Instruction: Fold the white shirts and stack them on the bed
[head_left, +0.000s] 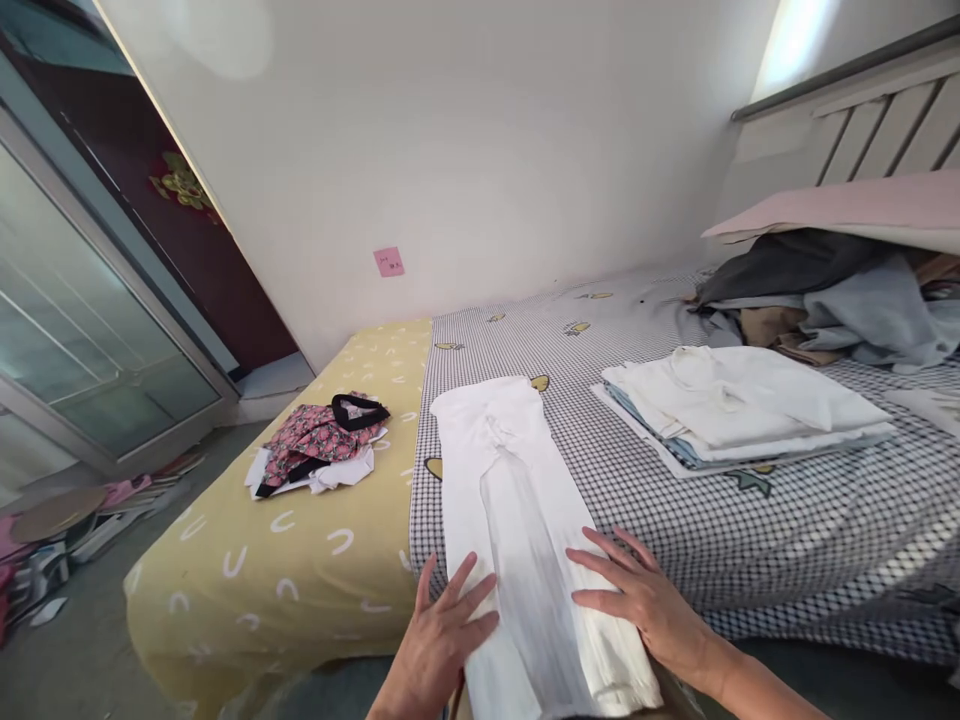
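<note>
A long white garment (517, 500) lies flat on the bed, its near end hanging toward me over the front edge. A greyish thin layer shows down its middle between two whiter side strips; its exact kind I cannot tell. My left hand (442, 640) rests on its left edge with fingers spread. On the opposite edge, my right hand (645, 600) also lies with fingers apart, touching the cloth. Neither hand grips anything.
A stack of folded white and blue clothes (735, 410) lies to the right. At left is a pink floral garment (322, 440) with black trim on white cloth. Rumpled clothes (862, 300) sit under a pink cover (862, 210). Shoes (97, 520) stand on the floor beside a glass door (112, 300).
</note>
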